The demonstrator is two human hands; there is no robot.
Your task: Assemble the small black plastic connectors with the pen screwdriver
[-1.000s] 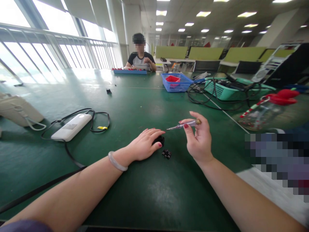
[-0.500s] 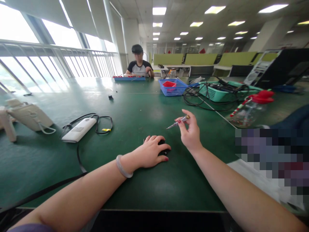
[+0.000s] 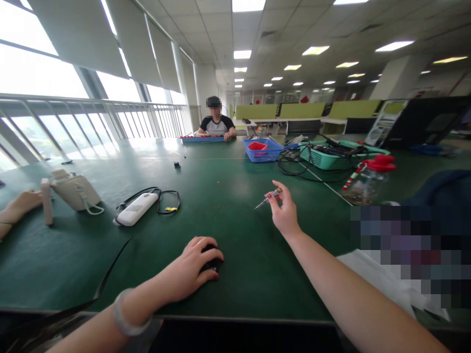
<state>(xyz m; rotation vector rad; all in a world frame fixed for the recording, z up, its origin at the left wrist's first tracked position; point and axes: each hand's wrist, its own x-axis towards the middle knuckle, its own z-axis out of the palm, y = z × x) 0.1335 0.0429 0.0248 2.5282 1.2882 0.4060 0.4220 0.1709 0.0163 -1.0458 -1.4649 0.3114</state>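
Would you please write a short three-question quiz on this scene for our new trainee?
1. Multiple choice: What colour is the object under the curled fingers of the left hand?
A) white
B) black
C) red

2. True or false: The right hand holds a screwdriver.

3. Fill in the missing word: The red container sits inside the ____ basket.

Key:
1. B: it is black, though the hand hides much of it.
2. True.
3. blue
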